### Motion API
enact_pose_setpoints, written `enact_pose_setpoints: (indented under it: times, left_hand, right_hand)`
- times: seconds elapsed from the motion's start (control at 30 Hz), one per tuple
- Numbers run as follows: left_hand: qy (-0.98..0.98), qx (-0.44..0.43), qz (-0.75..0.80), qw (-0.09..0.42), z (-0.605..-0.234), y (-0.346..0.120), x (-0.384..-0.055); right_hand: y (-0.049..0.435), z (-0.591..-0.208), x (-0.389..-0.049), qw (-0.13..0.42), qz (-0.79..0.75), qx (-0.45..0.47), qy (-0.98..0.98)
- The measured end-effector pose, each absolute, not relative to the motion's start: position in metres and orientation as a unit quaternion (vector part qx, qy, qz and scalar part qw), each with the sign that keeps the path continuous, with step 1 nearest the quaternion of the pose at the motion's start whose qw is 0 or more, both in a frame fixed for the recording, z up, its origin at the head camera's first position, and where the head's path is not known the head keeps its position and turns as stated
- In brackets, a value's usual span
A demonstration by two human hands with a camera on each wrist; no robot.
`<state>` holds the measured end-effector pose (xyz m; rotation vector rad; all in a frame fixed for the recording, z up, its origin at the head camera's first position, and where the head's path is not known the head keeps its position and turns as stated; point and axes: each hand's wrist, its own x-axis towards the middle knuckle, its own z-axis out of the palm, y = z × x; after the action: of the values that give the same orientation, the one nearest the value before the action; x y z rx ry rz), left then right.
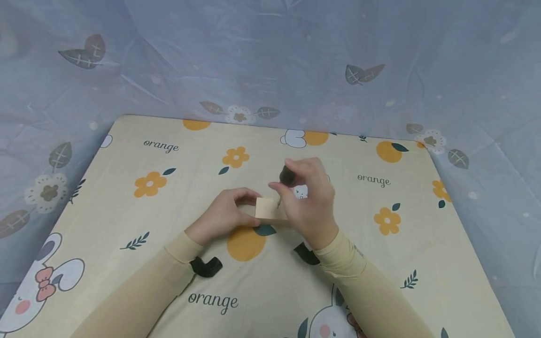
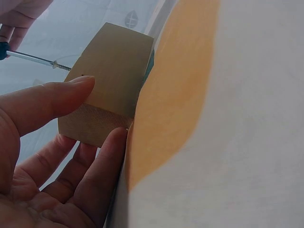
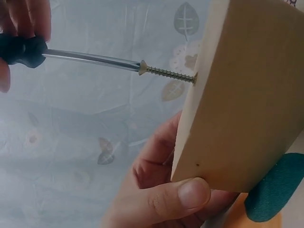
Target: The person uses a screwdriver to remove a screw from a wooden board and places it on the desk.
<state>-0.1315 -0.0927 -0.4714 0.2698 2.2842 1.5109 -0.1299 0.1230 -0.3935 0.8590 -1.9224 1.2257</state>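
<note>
A pale wooden block (image 1: 267, 208) stands on the patterned cloth, held at its left end by my left hand (image 1: 224, 213); in the left wrist view the thumb (image 2: 57, 100) lies on one face and the other fingers reach underneath. My right hand (image 1: 313, 202) grips the dark handle of a screwdriver (image 1: 287, 175) above the block. In the right wrist view, the screwdriver's metal shaft (image 3: 95, 59) meets the head of a screw (image 3: 168, 74). The screw's tip touches the block's upper face, with most of its thread still showing outside. A small dark hole is visible near the block's lower corner.
A cream cloth (image 1: 181, 218) printed with oranges, flowers and rabbits covers the table. Black curved pieces sit by each wrist, one near the left sleeve (image 1: 207, 267) and one near the right (image 1: 306, 254). A blue-grey printed curtain (image 1: 270, 56) hangs behind.
</note>
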Motion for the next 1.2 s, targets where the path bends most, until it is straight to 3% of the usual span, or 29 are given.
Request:
enact_pose_setpoints:
  times: [0.43,0.7,1.03,1.2]
  left_hand:
    - [0.812,0.094,0.541,0.197,-0.4701,-0.0926,-0.1325]
    - [0.811,0.093,0.541,0.201,-0.4701,-0.093,-0.1319]
    - [0.812,0.094,0.54,0.198,-0.4722,-0.0926,-0.133]
    - [0.81,0.096,0.543,0.198,-0.4716,-0.0927,-0.1332]
  right_hand:
    - [0.1249,-0.3905,-0.1282,0.325,0.445,0.333,-0.765]
    - [0.1259,-0.3849,-0.1232,0.264,0.469,0.315,-0.782]
    - [0.1239,-0.3871,-0.1243,0.343,0.465,0.315,-0.753]
    - [0.1237,-0.3883,-0.1237,0.355,0.462,0.322,-0.746]
